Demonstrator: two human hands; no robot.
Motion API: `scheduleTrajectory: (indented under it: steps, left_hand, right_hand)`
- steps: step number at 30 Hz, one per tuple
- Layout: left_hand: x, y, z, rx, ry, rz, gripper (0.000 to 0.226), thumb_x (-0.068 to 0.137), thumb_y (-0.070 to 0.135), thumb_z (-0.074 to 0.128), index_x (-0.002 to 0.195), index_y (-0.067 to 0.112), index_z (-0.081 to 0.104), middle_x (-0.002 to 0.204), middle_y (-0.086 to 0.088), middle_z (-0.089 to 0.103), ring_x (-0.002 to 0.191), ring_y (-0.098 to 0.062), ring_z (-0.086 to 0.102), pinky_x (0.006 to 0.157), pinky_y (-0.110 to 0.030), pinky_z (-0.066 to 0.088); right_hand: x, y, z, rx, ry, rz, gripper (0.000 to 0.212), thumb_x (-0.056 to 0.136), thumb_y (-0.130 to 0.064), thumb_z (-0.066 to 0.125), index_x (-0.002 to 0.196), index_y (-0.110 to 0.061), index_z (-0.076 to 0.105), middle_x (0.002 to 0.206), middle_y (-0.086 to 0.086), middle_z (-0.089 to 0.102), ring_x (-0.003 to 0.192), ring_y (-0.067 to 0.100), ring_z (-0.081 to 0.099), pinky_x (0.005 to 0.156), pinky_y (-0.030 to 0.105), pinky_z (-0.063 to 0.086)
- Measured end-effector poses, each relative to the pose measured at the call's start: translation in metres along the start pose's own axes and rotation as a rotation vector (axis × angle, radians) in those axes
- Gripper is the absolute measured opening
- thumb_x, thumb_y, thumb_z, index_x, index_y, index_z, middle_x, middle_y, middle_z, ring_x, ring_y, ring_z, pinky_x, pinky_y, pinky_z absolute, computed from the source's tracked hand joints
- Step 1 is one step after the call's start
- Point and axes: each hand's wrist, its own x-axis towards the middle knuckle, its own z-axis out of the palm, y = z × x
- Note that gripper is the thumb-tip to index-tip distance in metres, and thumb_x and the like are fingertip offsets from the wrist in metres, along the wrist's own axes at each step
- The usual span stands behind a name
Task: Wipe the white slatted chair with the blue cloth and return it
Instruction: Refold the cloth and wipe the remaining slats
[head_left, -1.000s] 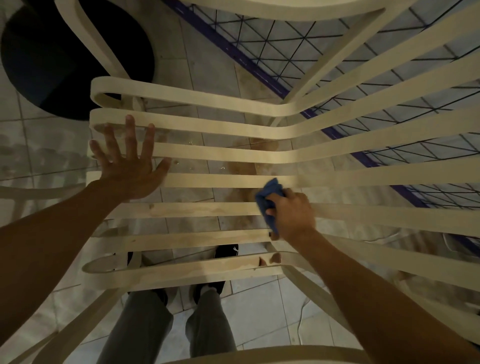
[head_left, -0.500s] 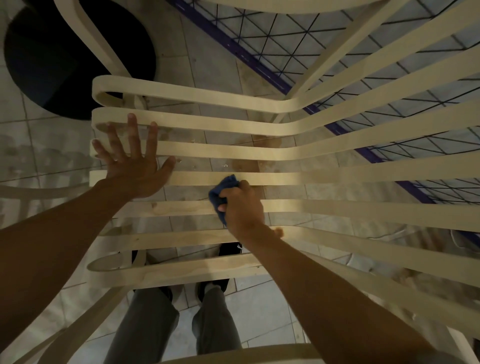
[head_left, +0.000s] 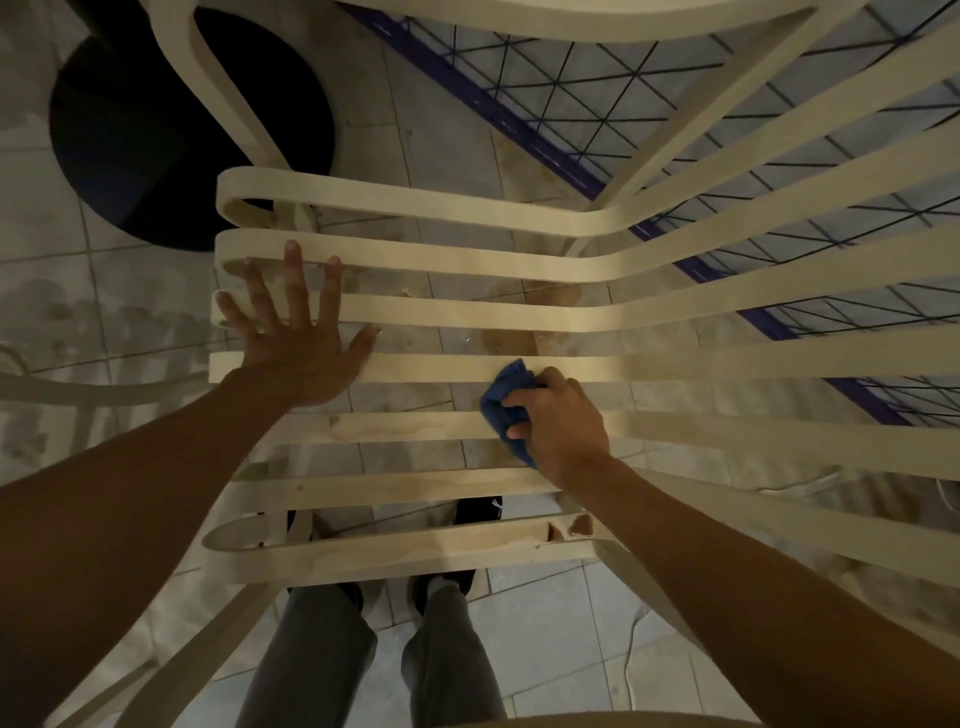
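The white slatted chair (head_left: 467, 257) fills the view, its long slats running left to right over the tiled floor. My left hand (head_left: 296, 338) lies flat with fingers spread on the slats near their left ends. My right hand (head_left: 561, 423) grips the bunched blue cloth (head_left: 506, 397) and presses it on a middle slat near the seat's centre. Brownish stains show on the near slats.
A round black object (head_left: 156, 156) stands on the floor at the upper left. A blue-framed wire grid (head_left: 571, 104) lies behind the chair at the upper right. My legs and dark shoes (head_left: 467, 519) show below the slats. A white cord (head_left: 789, 486) lies on the tiles at right.
My right hand slid the cloth left along the slat, then back right to the centre. My left hand stayed flat in the same place.
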Motion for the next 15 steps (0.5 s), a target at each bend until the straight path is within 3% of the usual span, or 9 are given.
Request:
scheduleTrajectory:
  steps: [2,9,15]
  left_hand:
    - [0.0,0.001,-0.001,-0.001,0.001,-0.003,0.089,0.087,0.078,0.014,0.149,0.034,-0.032,0.153,-0.004,-0.045,0.141,-0.044,-0.034,0.112,-0.068,-0.015]
    - [0.001,0.0,0.004,-0.012,0.027,0.002,0.086,0.09,0.076,0.015,0.149,0.034,-0.031,0.153,-0.004,-0.045,0.141,-0.045,-0.034,0.111,-0.069,-0.016]
    - [0.002,-0.005,0.007,-0.009,0.067,0.022,0.084,0.09,0.074,0.015,0.147,0.037,-0.034,0.153,-0.002,-0.045,0.143,-0.044,-0.031,0.112,-0.068,-0.015]
  right_hand:
    - [0.0,-0.017,0.003,0.092,0.014,0.074,0.025,0.088,-0.021,0.062,0.113,-0.022,0.065,0.124,0.008,0.049,0.109,0.028,0.049,0.093,0.042,0.046]
    - [0.008,-0.097,0.029,0.283,0.046,0.049,0.031,0.091,-0.028,0.063,0.122,-0.022,0.064,0.126,0.006,0.039,0.117,0.028,0.039,0.09,0.031,0.042]
    - [0.001,-0.064,0.021,0.191,0.066,-0.096,0.029,0.09,-0.03,0.062,0.12,-0.031,0.065,0.115,0.007,0.046,0.1,0.03,0.051,0.086,0.038,0.048]
